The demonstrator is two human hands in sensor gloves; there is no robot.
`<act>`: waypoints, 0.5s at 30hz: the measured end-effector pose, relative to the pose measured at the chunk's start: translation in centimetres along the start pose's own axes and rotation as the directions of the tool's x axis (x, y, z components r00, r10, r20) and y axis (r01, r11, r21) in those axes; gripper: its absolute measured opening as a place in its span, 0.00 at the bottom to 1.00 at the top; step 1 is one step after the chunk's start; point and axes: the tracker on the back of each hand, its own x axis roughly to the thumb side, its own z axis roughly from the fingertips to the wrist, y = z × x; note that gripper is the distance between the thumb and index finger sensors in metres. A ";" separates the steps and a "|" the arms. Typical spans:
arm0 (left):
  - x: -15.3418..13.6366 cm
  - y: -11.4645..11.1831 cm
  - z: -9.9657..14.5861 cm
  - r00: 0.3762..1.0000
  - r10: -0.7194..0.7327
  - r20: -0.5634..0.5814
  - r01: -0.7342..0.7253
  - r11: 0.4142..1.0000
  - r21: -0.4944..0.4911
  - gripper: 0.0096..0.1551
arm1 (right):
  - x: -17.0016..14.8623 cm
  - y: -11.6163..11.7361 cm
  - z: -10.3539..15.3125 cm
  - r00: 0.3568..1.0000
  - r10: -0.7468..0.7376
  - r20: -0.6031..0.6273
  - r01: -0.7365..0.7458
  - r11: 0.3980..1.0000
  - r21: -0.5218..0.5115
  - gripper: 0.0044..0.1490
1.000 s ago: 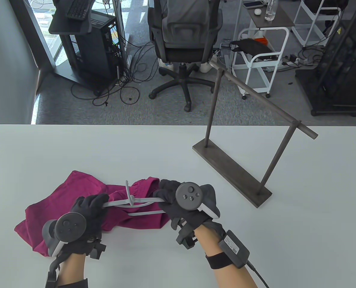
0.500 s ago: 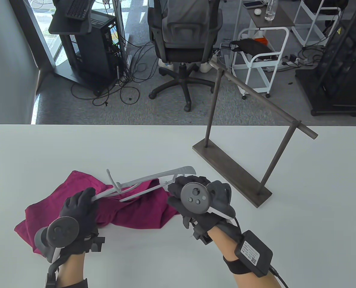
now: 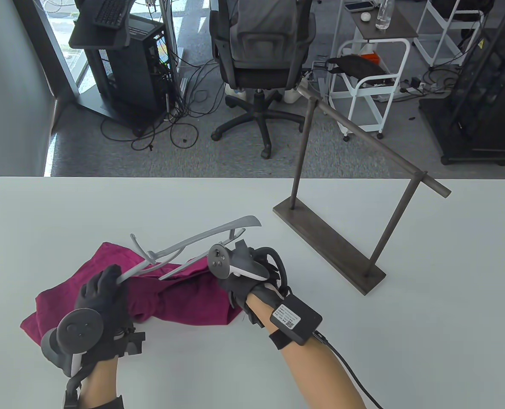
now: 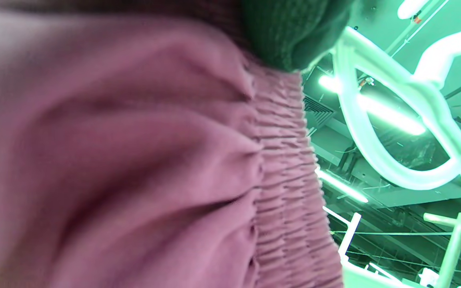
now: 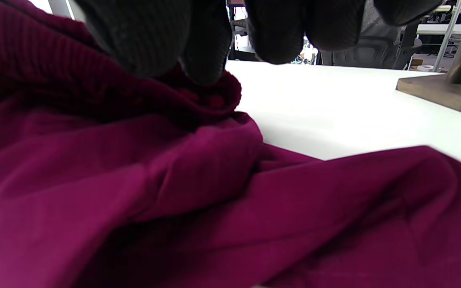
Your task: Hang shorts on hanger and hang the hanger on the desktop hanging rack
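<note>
The left hand (image 3: 101, 294) grips one end of the hanger (image 3: 192, 249), tilting it clear of the shorts (image 3: 184, 298) on the table (image 3: 235, 204), so the right hand (image 3: 239, 272) can pinch the waistband.

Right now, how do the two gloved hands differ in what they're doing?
The left hand grips one end of the grey hanger and holds it tilted up; the right hand is off the hanger, its fingertips pinching the magenta shorts. The left is palm down, the right turned sideways. Both wear dark gloves with trackers.
</note>
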 end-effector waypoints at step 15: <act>-1.3 -0.3 -0.2 0.995 0.053 -0.089 -0.054 0.998 -0.012 0.30 | -0.7 3.6 -5.5 0.989 -0.123 -0.086 0.120 0.992 -0.039 0.36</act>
